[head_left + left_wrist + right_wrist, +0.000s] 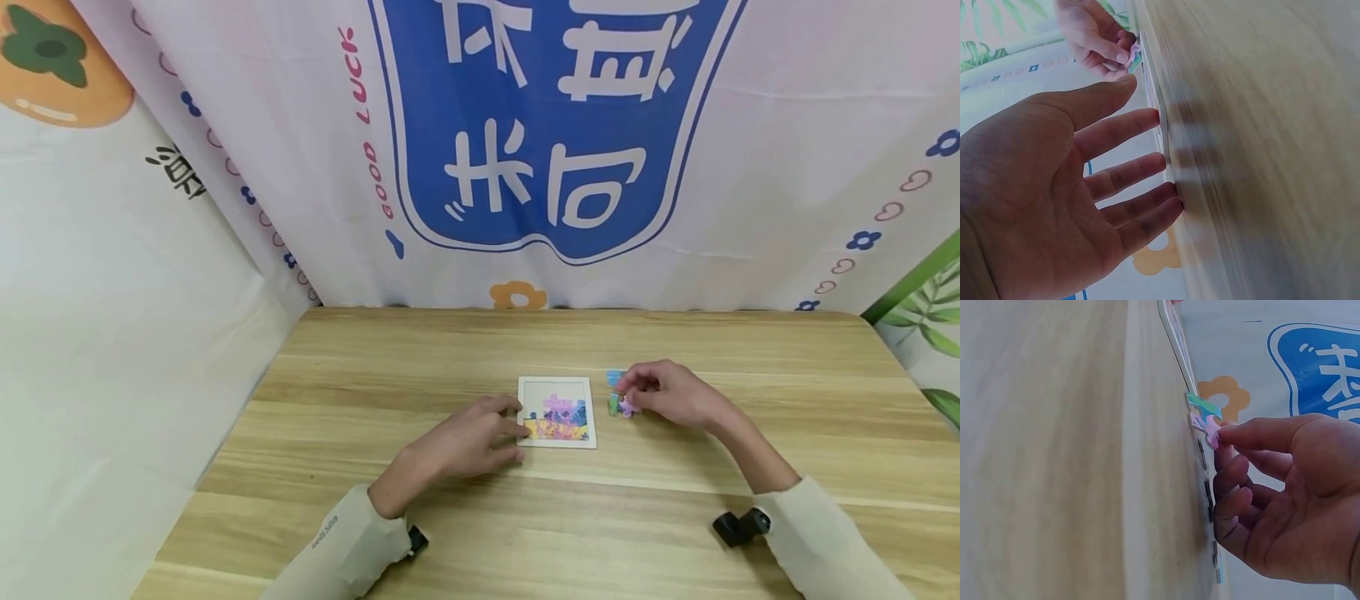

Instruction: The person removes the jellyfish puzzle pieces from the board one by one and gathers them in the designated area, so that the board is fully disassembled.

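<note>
A partly filled jigsaw puzzle in a white square frame (556, 382) lies on the wooden table. Pieces in yellow, pink and blue cover its lower part. My left hand (480, 437) rests at the frame's left side, its fingers spread and fingertips touching the edge; the left wrist view shows its palm holding nothing. To the right of the frame, my right hand (671, 393) pinches a pink and green puzzle piece (1205, 419) between thumb and forefinger, tilted up off the table. A blue piece (615, 377) lies just behind these fingers.
More loose pieces (1211, 503) lie flat along the table under the right hand, seen edge-on. The wooden table (360, 358) ends at a printed cloth (337, 250) hanging behind it. Black wrist cameras (741, 527) sit at both sleeves.
</note>
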`<state>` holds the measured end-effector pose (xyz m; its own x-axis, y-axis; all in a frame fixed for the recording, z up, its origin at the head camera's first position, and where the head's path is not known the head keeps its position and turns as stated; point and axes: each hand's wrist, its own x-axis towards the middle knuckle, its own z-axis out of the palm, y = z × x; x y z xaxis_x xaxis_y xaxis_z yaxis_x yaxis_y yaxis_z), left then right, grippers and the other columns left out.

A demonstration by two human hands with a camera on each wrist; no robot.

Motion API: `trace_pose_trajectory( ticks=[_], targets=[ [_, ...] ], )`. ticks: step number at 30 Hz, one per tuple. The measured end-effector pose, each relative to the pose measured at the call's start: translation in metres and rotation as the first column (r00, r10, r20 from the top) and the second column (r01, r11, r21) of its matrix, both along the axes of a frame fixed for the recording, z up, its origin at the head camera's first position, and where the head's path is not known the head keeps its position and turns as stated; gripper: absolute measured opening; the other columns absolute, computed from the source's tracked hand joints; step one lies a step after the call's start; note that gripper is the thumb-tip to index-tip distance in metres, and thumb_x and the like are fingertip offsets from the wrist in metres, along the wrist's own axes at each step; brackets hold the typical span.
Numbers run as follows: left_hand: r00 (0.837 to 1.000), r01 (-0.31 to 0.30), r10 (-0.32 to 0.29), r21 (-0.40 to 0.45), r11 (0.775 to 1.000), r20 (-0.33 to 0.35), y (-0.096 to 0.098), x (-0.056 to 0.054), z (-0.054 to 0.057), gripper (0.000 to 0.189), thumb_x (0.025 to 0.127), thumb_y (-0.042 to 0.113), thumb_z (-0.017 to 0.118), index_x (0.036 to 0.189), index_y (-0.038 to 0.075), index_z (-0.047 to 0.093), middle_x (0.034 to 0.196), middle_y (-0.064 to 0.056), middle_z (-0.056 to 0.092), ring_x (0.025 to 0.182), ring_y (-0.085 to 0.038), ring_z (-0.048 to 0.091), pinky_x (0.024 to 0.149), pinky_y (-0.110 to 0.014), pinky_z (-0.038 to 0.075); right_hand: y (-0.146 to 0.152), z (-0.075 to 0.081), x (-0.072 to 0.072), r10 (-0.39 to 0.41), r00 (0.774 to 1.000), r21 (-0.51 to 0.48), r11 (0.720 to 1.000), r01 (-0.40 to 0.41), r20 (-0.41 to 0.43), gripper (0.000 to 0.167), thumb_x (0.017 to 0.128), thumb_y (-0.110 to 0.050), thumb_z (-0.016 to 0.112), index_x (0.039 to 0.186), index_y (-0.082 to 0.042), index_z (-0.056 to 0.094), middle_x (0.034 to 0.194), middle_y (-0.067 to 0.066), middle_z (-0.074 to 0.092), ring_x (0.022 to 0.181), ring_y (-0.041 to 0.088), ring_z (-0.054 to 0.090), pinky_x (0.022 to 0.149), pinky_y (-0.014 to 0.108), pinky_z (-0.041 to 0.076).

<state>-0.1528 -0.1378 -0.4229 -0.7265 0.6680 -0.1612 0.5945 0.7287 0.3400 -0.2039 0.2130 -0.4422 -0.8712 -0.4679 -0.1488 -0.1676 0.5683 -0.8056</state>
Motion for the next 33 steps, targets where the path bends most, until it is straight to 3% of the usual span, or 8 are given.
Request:
trace_pose_trajectory(
  ticks=[4,14,22,33],
  targets=[
    [1.000,-0.003,0.003,-0.006,1.000,0.002,0.001,0.000,0.001,0.036,0.106,0.032,0.071,0.137,0.015,0.075,0.158,-0.013,0.056,0.148,-0.031,0.053,0.123,-0.048,0.047,0.000,0.002,-0.001,-0.029,0.999,0.039,0.999,0.030,-0.036,0.013,0.102,-0.005,0.067,0.113,-0.004,0.075,0.098,0.007,0.073,0.087,0.017,0.059,0.072,0.023,0.050],
    [1.000,0.000,0.000,-0.002,1.000,0.004,0.000,-0.001,0.000,0.036,0.106,0.032,0.071,0.136,0.015,0.076,0.157,-0.013,0.057,0.147,-0.031,0.053,0.122,-0.048,0.048,-0.010,0.002,0.001,-0.017,0.996,0.107,0.994,0.026,-0.087,0.015,0.092,-0.002,0.080,0.107,-0.006,0.076,0.099,0.005,0.075,0.088,0.016,0.062,0.073,0.023,0.053],
    [1.000,-0.007,0.008,-0.006,1.000,0.012,0.000,0.000,0.001,0.036,0.105,0.032,0.072,0.137,0.015,0.076,0.157,-0.012,0.056,0.149,-0.031,0.052,0.123,-0.048,0.047,-0.011,0.004,0.002,-0.017,0.993,0.166,0.986,0.036,-0.115,0.013,0.093,-0.003,0.078,0.104,-0.008,0.076,0.098,0.003,0.074,0.087,0.015,0.061,0.075,0.025,0.051],
    [1.000,-0.005,0.005,-0.009,1.000,0.007,0.001,0.000,0.001,0.037,0.106,0.033,0.071,0.137,0.014,0.075,0.158,-0.013,0.056,0.148,-0.032,0.052,0.123,-0.048,0.047,-0.012,0.002,0.000,-0.033,0.991,0.174,0.983,0.056,-0.129,0.012,0.094,-0.003,0.079,0.104,-0.009,0.076,0.097,0.003,0.074,0.087,0.016,0.062,0.077,0.026,0.052]
  ],
)
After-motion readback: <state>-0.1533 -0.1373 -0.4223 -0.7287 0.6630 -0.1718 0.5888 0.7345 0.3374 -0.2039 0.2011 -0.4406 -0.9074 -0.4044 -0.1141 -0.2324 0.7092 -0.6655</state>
